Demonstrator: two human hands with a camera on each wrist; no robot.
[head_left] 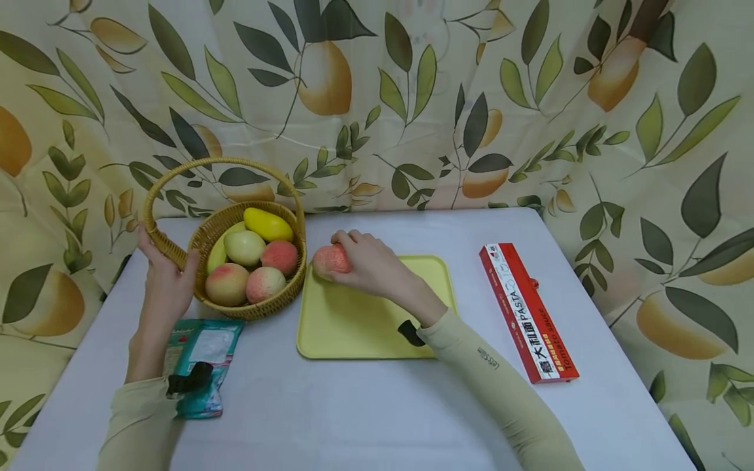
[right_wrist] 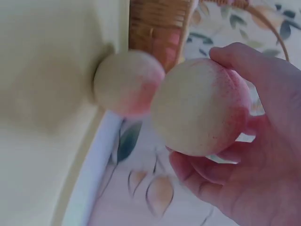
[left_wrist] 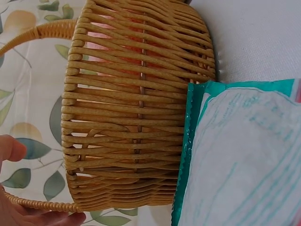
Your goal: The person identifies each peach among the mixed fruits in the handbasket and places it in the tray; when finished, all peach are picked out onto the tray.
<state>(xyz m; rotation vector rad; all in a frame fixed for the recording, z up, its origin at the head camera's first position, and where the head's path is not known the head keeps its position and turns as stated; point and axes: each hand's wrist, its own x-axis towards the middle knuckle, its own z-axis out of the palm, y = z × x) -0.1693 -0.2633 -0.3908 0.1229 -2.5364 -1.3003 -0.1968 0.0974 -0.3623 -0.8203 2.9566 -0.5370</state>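
My left hand holds the wicker basket by the left base of its arched handle, the thumb on the near side. Inside the basket lie several fruits: a yellow mango-like fruit, a banana, a pale green fruit and some peaches. My right hand grips a peach over the far left corner of the yellow tray. Beside it, a second peach rests on the tray at that corner, partly hidden by the held one.
A teal packet lies in front of the basket, under the left forearm. To the right of the tray is a long red pasta box. A fruit-patterned curtain hangs behind the white-covered table.
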